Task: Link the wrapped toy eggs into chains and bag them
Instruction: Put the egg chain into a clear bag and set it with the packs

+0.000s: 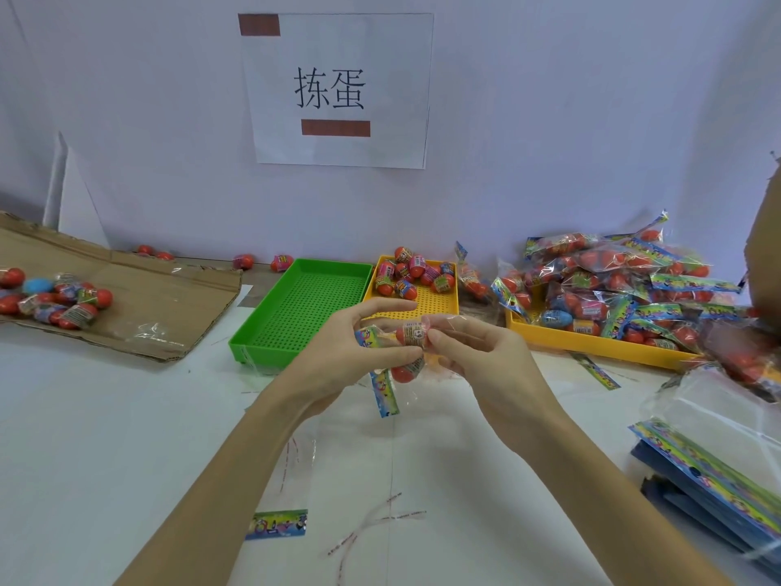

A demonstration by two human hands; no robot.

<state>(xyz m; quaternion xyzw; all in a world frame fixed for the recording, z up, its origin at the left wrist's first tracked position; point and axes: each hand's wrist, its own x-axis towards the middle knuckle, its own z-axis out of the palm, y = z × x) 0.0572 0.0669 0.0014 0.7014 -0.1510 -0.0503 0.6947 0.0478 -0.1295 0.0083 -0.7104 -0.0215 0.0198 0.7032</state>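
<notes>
Frame centre: your left hand [338, 348] and right hand [477, 357] meet above white table [105, 416]. Left fingers curl round clear bag [382, 374] with wrapped eggs [412, 334] inside; right pinches bag's clear end. Green tray [253, 344] just behind hands. Loose eggs in small yellow tray [439, 308], upper centre. Filled bags [613, 281] heaped at right.

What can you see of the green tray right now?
The green tray is a shallow rectangular bin that looks like moulded plastic, with raised walls and a floor perforated in a grid of small holes. It sits flat on the white table, no eggs visible inside. Its right wall lies against the small yellow tray holding loose eggs; a cardboard sheet lies to its left. The left hand hides its near right corner.
</notes>
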